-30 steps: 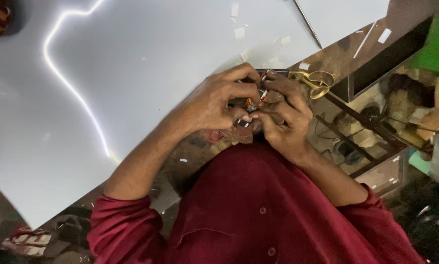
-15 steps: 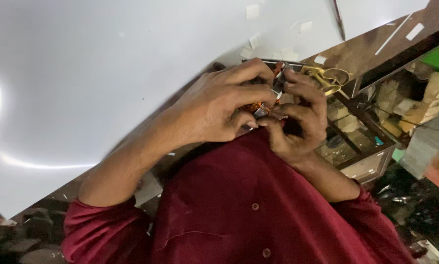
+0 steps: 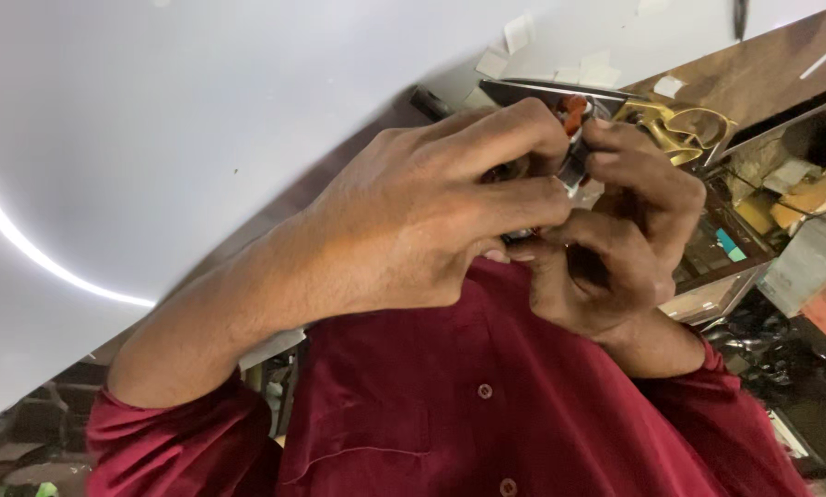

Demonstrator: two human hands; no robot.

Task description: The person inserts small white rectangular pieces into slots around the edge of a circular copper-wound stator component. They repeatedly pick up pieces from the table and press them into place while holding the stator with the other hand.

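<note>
Head view shows both hands pressed together right of frame centre, pinching one small object between their fingertips. It is a little metallic piece with an orange-red bit at its top, mostly hidden by fingers, so its exact kind cannot be told. One hand reaches in from the lower left, its forearm running diagonally across the frame; its fingers curl tightly, thumb and forefinger closed on the piece. The other hand comes in from the lower right, fingers bent inward and also closed on the same piece from the opposite side. The view seems upside down, so which hand is the person's left cannot be told for sure.

Just beyond the fingertips, toward the upper right, lies a pair of scissors with gold handles on a dark tray edge. A large white sheet fills the upper left. Small paper scraps lie near the top. A maroon shirt fills the bottom.
</note>
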